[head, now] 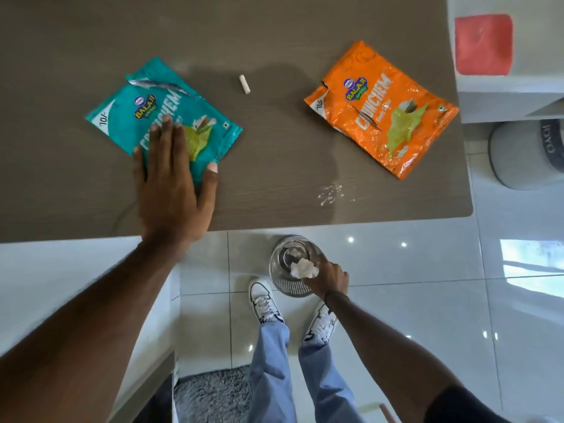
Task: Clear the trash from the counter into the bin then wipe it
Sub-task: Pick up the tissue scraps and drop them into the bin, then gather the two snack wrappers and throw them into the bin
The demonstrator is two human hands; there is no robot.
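Observation:
A teal snack packet (pixel 152 108) lies on the brown counter (pixel 274 41) at the left. My left hand (pixel 174 181) rests flat on its near corner, fingers spread. An orange snack packet (pixel 381 111) lies at the right of the counter. Between them sits a small white stub (pixel 244 84), and pale crumbs (pixel 331 192) are scattered near the front edge. Below the counter, on the floor, stands a metal mesh bin (pixel 290 285). My right hand (pixel 329 277) is over its rim, closed on a crumpled white paper ball (pixel 302 268).
White glossy floor tiles (pixel 427 300) surround the bin. My feet in white shoes (pixel 264 300) stand just behind it. A grey rug (pixel 213 395) lies at the lower left. A white unit with a red pad (pixel 483 48) and a grey round stool (pixel 525 154) stand at the right.

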